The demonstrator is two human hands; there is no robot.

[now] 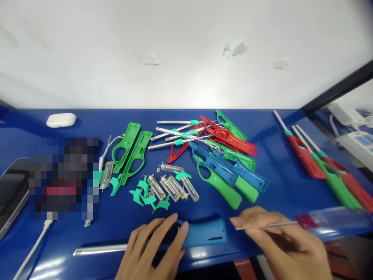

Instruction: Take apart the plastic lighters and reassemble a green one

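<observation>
Left hand [154,245] and right hand [279,237], both bare, are working low over a blue table [285,186], where a blue lighter [204,233] is lying at the near edge, its metal barrel [99,250] pointing left and its handle showing between the two hands. Judging by the grip, the step in hand is one of steadying the lighter while a screwdriver [305,221] is being held beside it; the next move seems to be calling for a firm left grip and a tip set squarely to the casing. Fingers apart, the left hand is resting over the lighter's middle and gripping its body from both sides. The right hand is pinching the screwdriver's thin shaft near the tip, thumb and forefinger nearly meeting, the tip standing just clear of the handle's end; whether those fingers are hiding anything smaller is impossible to tell. Three long lighters [338,184], two red and one green, are lying together at the right. Beyond the hands, green, red and blue casing halves [247,171] are lying scattered, some overlapping, with loose metal tubes [166,144] crossing one another nearby. Nearer the left hand, clear fuel tanks [156,188] are lying close together, and small teal pieces [149,199] are clustering beside them.
</observation>
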